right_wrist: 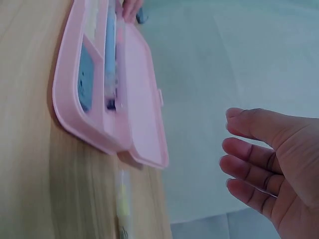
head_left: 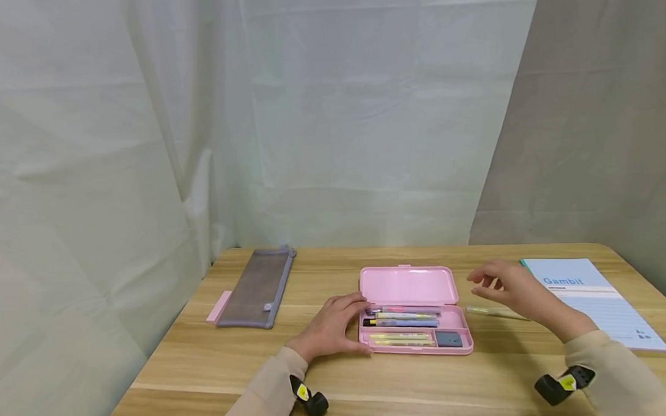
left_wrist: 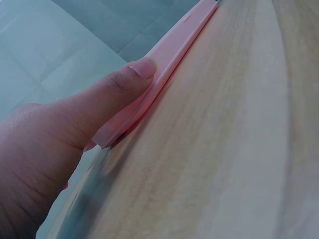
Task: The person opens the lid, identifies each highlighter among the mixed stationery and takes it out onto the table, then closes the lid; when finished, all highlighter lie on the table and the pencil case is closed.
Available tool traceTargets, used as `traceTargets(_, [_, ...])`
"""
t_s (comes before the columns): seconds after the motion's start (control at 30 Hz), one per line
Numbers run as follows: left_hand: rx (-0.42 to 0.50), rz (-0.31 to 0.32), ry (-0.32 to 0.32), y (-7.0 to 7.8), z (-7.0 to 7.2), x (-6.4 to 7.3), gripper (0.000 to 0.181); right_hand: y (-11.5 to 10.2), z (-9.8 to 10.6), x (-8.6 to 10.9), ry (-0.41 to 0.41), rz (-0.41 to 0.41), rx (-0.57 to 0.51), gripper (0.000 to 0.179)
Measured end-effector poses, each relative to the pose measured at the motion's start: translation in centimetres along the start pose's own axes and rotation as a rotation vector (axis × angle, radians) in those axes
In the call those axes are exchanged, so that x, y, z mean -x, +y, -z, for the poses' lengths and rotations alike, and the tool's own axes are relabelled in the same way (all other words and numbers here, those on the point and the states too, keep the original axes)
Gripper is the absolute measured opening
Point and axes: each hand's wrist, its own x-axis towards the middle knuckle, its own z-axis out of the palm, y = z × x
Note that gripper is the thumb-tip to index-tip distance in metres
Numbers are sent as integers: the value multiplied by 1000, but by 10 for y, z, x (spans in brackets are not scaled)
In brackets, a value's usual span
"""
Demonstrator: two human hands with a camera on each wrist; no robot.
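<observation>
A pink pencil case [head_left: 407,285] lies with its lid folded back on the table. My left hand [head_left: 334,324] grips its left end, thumb [left_wrist: 142,69] against the front wall and fingers at the hinge side. Inside, several pens [head_left: 405,323] lie in the rear compartment. The front one holds slim yellow sticks [head_left: 401,342], and a dark grey block [head_left: 449,339] sits in the small right compartment. To the right, my right hand [head_left: 506,284] hovers with loosely bent fingers and nothing in them. Below it, a clear and yellow pen [right_wrist: 123,204] rests on the tabletop beside the case.
A grey mesh zip pouch [head_left: 253,290] lies at the left, partly over a pink strip [head_left: 219,307]. At the right lies a notepad [head_left: 601,309] with "Gambit" on its cover, partly behind my right forearm. Pale curtains [head_left: 363,121] hang behind the wooden table [head_left: 324,263].
</observation>
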Motion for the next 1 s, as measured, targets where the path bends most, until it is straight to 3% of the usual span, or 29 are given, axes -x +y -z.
traceTargets(0.13, [1,6,-10,0,1,0,91,-5,-9,-3,-11,11,-8,12])
traceTargets(0.53, [4,9,-15,0,0,-1,91,-16,-45,-7,-144,-56,-120,15])
traceTargets(0.8, [2,5,-13,0,0,0,92,-18,-62,-7,-184,-37,-197,14])
traceTargets(1.0, [4,15,-22,0,0,0,92,-19,-72,-7,-200,-9,-190,12])
